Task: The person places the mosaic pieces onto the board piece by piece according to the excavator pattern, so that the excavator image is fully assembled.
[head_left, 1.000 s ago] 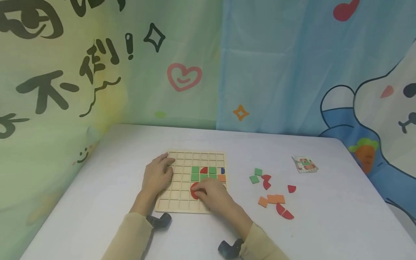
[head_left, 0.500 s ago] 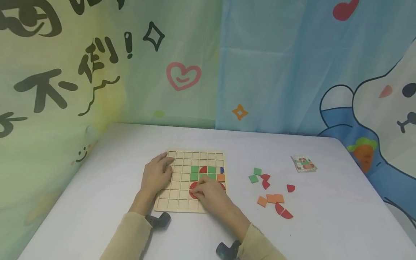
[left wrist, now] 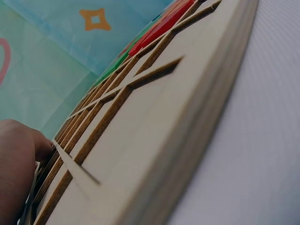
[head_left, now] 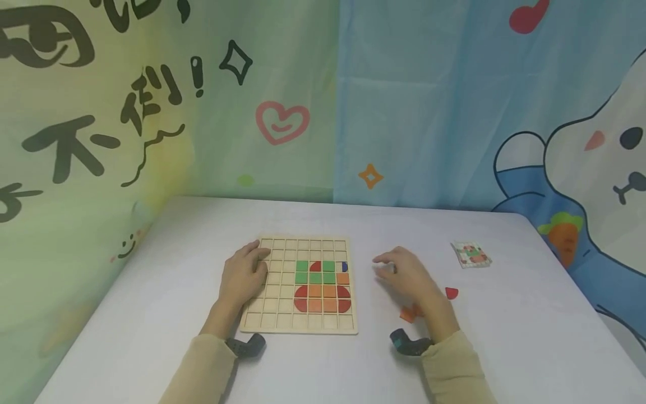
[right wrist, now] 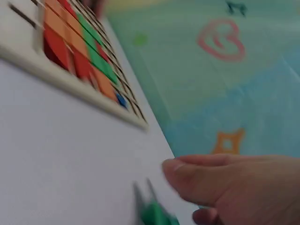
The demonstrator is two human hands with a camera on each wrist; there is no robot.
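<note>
A wooden grid board (head_left: pixel 277 322) lies on the white table. My left hand (head_left: pixel 243 275) rests on its left edge with relaxed fingers; the left wrist view shows a fingertip at the grid ridges. Set in the board are green squares (head_left: pixel 301 278), orange squares (head_left: pixel 315 292), red quarter-circle pieces (head_left: pixel 300 305) and a small blue piece (head_left: pixel 345 267). Off the board's right side, my right hand (head_left: pixel 410 276) hovers with fingers and thumb apart, holding nothing visible. Beneath it in the right wrist view is a blurred green piece (right wrist: pixel 157 214). The hand and forearm hide several loose pieces.
Loose orange squares (head_left: pixel 407 314) and a red quarter-circle piece (head_left: pixel 451 293) show beside the right forearm. A small stack of pattern cards (head_left: pixel 471 255) lies farther back on the right. A printed curtain (head_left: pixel 282 168) hangs behind the table (head_left: pixel 217 224).
My right hand has left the board and moved right, over the loose pieces. The red pieces and orange squares it covered now show in the grid. The left hand stays put.
</note>
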